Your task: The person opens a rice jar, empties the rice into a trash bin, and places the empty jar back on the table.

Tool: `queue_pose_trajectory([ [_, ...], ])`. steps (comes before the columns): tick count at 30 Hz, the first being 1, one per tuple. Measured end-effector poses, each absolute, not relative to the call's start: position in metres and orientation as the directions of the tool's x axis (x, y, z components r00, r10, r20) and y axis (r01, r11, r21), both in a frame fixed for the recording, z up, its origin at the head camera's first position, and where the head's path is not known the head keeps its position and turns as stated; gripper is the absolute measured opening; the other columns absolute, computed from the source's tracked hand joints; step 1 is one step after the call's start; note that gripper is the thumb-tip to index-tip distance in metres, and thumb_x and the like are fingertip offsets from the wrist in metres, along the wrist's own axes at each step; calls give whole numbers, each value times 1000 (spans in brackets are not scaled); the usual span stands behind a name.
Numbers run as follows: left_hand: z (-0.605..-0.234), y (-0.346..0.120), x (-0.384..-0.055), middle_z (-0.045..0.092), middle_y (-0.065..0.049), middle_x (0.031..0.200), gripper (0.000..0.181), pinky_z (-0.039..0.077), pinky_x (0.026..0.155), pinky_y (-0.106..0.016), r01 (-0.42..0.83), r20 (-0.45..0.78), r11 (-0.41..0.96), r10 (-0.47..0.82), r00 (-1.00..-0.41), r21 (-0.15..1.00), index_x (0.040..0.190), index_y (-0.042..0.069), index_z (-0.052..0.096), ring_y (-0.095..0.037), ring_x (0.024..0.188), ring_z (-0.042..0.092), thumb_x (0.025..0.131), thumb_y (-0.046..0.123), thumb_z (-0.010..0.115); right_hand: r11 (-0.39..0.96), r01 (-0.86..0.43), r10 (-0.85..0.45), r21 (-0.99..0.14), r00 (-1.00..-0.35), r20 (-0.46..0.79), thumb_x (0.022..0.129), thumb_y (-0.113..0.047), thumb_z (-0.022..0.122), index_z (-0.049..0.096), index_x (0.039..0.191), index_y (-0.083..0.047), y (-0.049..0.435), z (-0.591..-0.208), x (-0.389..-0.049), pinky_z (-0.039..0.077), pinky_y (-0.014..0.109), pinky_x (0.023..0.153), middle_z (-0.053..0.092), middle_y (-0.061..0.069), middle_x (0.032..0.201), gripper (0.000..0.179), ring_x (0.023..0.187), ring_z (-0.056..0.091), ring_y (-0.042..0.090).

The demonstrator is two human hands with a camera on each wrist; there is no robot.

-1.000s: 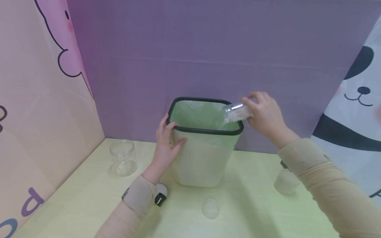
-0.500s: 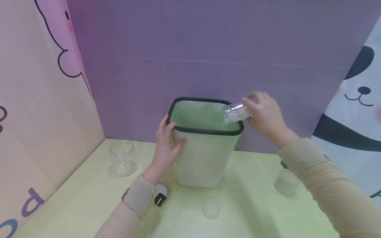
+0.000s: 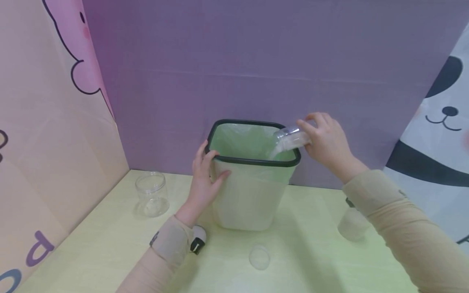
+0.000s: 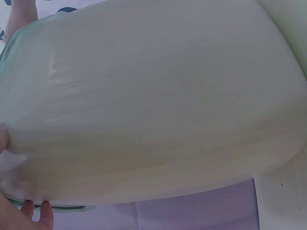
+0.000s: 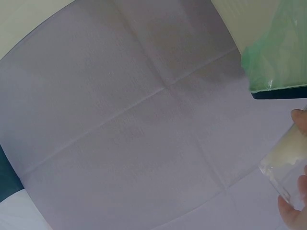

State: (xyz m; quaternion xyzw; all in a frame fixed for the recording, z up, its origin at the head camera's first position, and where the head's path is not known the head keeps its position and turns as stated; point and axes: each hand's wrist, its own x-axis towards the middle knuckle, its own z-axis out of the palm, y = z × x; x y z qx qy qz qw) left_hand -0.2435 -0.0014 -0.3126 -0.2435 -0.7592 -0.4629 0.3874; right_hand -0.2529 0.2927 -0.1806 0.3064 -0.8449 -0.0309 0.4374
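Note:
A pale trash bin (image 3: 249, 199) with a dark rim and green liner stands upright on the table. My left hand (image 3: 206, 179) grips its left corner, fingers at the rim and thumb against the outer wall. My right hand (image 3: 327, 140) holds a clear plastic jar (image 3: 291, 139) tipped mouth-down over the bin's right side. White loose stuff lies along the jar's lower side and falls from its mouth into the bin. The right wrist view shows the jar (image 5: 285, 160) with its pale contents, fingertips on either side; the left wrist view is mostly filled by the bin's wall (image 4: 158, 105).
An uncovered clear jar (image 3: 152, 195) stands at the back left. A clear round disc (image 3: 259, 257) lies in front of the bin. Beside my left wrist is a white object with a black end (image 3: 198, 238). A whitish container (image 3: 352, 226) stands partly behind my right sleeve.
Both hands and the bin stay almost in place. The white stuff has slid toward the jar's mouth, and its stream, thin half a second ago, is thicker now.

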Motion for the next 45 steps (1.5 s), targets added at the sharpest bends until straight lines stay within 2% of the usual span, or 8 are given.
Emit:
queue_pose_trajectory([
  [23, -312, -2, -242, 22, -21, 151, 48, 33, 102, -64, 722, 802, 440, 10, -598, 533, 119, 6, 46, -46, 132, 28, 80, 10, 73, 818, -468, -547, 334, -455, 703, 59, 10, 75, 63, 111, -2, 292, -181, -253, 49, 58, 72, 57, 28, 107, 54, 99, 53, 47],
  [32, -312, -1, -244, 24, -24, 149, 49, 30, 103, -64, 730, 813, 446, 9, -583, 518, 120, 7, 46, -46, 131, 30, 79, 11, 74, 815, -464, -555, 347, -452, 698, 59, 10, 76, 63, 112, -1, 292, -180, -253, 50, 59, 72, 57, 28, 108, 56, 100, 53, 48],
  [39, -311, -2, -242, 24, -23, 150, 49, 31, 102, -64, 729, 815, 451, 6, -580, 515, 119, 7, 46, -46, 131, 29, 79, 11, 74, 821, -456, -552, 345, -477, 684, 60, 8, 77, 62, 113, -2, 292, -179, -253, 50, 58, 74, 57, 28, 110, 56, 102, 53, 47],
  [45, -312, -1, -242, 24, -23, 150, 49, 32, 103, -64, 730, 815, 449, 8, -580, 515, 120, 7, 46, -46, 131, 29, 79, 11, 74, 816, -458, -559, 354, -466, 686, 60, 9, 76, 63, 113, -2, 292, -179, -252, 50, 58, 74, 57, 28, 109, 55, 101, 53, 46],
])
